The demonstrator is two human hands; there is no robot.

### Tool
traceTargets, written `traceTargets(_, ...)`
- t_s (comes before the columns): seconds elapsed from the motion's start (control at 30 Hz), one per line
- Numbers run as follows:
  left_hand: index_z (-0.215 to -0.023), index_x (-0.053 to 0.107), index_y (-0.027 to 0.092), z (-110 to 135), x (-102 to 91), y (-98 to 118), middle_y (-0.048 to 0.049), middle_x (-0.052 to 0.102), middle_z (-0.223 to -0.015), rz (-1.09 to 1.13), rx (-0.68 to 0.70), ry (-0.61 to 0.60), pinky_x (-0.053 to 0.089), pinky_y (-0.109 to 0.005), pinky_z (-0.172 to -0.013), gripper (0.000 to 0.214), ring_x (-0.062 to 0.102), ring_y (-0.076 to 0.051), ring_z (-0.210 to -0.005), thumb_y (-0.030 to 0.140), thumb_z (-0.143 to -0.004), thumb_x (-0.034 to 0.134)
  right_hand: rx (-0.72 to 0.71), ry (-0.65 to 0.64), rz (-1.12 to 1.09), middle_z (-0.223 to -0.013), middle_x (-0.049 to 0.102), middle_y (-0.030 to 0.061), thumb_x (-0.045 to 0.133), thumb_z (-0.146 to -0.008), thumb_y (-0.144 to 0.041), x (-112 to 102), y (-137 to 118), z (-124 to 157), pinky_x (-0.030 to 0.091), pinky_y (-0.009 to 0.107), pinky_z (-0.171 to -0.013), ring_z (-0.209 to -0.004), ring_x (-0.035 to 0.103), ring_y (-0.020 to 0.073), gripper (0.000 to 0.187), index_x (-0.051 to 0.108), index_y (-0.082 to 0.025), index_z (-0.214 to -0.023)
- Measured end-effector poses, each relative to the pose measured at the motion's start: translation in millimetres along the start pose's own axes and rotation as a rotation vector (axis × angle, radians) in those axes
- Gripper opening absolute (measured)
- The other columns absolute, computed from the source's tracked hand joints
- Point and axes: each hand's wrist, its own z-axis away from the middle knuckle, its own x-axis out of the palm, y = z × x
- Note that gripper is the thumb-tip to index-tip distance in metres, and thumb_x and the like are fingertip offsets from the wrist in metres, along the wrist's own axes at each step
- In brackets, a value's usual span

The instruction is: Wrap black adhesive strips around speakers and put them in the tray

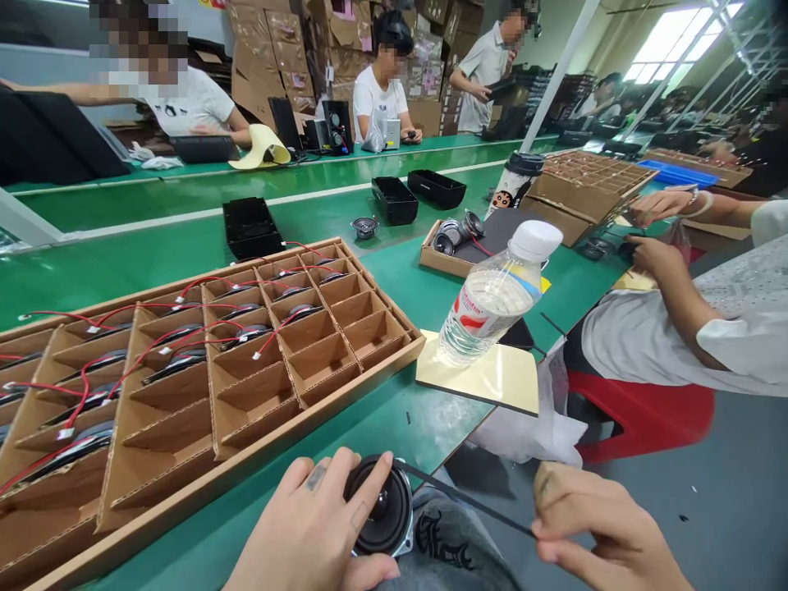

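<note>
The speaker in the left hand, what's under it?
The person's left hand holds the speaker from the side, and grey trousers with a black pattern show next to it. The hand covers part of the rim, and whatever lies directly beneath the speaker is hidden.

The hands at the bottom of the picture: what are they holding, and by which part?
The left hand holds a round black speaker by its rim, fingers curled around the edge. The right hand pinches one end of a thin black strip.
</note>
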Motion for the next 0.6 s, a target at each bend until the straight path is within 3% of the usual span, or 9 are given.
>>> traceTargets(0.2,-0.123,0.052,0.02,3.8,8.4,-0.5,-0.0102,0.058,-0.084,0.018,0.06,0.091,0.043,-0.034,-0.059,0.086,0.053,-0.022,-0.067,0.064,-0.054,0.075,0.108,-0.055,-0.073,-0.06,0.056,0.0004,0.056,-0.088,-0.031,17.5,-3.7,15.6,0.035,0.02,-0.053,-0.057,0.05,0.0095,0.016,0.058,-0.018,-0.078)
traceTargets(0.37,-0.133,0.039,0.021,10.1,18.1,3.8,-0.0155,0.057,-0.096,-0.016,0.081,0.04,0.042,-0.04,-0.063,0.088,0.055,-0.027,-0.075,0.059,-0.062,0.073,0.132,-0.082,-0.146,-0.06,0.057,0.0006,0.051,-0.09,-0.037,32.4,-0.9,23.4,0.037,0.021,-0.058,-0.058,0.051,0.009,0.025,0.054,-0.018,-0.074)
traceTargets(0.53,-0.136,0.033,0.022,10.9,16.1,8.3,-0.016,0.057,-0.095,-0.061,0.083,-0.006,0.044,-0.041,-0.061,0.085,0.055,-0.028,-0.072,0.054,-0.067,0.071,0.048,-0.141,-0.256,-0.055,0.053,0.0016,0.027,-0.093,-0.056,49.1,6.2,27.3,0.033,0.023,-0.055,-0.055,0.046,0.0096,0.052,0.045,-0.017,-0.064)
traceTargets(0.6,-0.136,0.034,0.023,10.3,12.0,10.5,-0.0149,0.057,-0.09,-0.08,0.077,-0.011,0.044,-0.039,-0.057,0.084,0.055,-0.026,-0.065,0.053,-0.067,0.071,0.045,-0.194,-0.247,-0.057,0.053,0.0025,0.024,-0.093,-0.057,48.3,6.6,23.3,0.033,0.024,-0.056,-0.057,0.046,0.0102,0.054,0.046,-0.017,-0.063)
